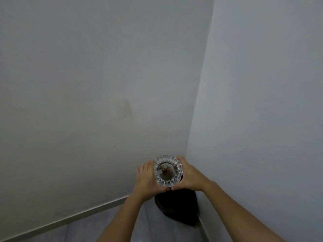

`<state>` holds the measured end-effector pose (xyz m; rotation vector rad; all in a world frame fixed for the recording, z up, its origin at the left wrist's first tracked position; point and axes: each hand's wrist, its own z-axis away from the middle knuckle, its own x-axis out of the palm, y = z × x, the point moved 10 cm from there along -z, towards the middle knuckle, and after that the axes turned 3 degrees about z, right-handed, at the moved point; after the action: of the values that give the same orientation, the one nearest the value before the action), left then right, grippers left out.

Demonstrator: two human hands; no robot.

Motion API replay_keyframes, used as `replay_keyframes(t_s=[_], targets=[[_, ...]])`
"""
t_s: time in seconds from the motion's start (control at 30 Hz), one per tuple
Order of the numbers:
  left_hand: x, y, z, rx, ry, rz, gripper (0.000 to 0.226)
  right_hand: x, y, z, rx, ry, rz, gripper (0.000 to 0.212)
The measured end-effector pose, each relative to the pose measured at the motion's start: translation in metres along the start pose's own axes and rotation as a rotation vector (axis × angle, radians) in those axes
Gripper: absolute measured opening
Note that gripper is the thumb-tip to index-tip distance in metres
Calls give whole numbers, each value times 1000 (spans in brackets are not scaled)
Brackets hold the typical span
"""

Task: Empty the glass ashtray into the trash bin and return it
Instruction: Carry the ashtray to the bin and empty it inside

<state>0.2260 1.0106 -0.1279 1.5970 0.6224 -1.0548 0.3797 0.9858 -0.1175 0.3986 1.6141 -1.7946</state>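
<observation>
I hold a round cut-glass ashtray between both hands, with dark ash and residue in its bowl. My left hand grips its left side and my right hand grips its right side. The ashtray is tipped with its bowl facing me. Directly below it stands a dark trash bin in the room corner, partly hidden by my hands and forearms.
Two pale walls meet in a corner just behind the bin. A light baseboard runs along the left wall above a greyish floor.
</observation>
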Motion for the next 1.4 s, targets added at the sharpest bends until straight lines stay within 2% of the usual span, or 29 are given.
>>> replay_keyframes(t_s=[0.1, 0.27, 0.47, 0.53, 0.67, 0.77, 0.97, 1.13, 1.2, 1.3, 1.4], targets=[[31, -2, -13, 7, -29, -20, 119, 6, 33, -10, 29, -19, -52, 107], [121, -32, -39, 35, -42, -35, 117, 52, 130, -45, 70, -73, -80, 112], [257, -84, -71, 67, -14, 7, 109, 117, 257, -91, 39, -32, -154, 91], [299, -102, -79, 87, -9, 7, 110, 138, 300, -104, 63, -1, -257, 80], [354, -123, -89, 109, -6, 61, 114, 165, 367, -123, 156, 166, -567, 36], [380, -131, -95, 126, 7, 108, 112, 184, 409, -135, 244, 245, -759, 18], [431, -137, -105, 175, -82, 91, 113, 216, 446, -143, 245, 316, -972, 24], [450, -134, -94, 163, -158, 8, 118, 216, 464, -128, 395, 276, -736, 28], [458, -141, -85, 150, -179, -68, 119, 220, 468, -127, 409, 259, -741, 27], [465, -171, -69, 10, -213, -153, 115, 225, 470, -131, 405, 289, -831, 29], [467, -214, -52, -178, -349, -248, 118, 231, 464, -139, 388, 285, -917, 32]])
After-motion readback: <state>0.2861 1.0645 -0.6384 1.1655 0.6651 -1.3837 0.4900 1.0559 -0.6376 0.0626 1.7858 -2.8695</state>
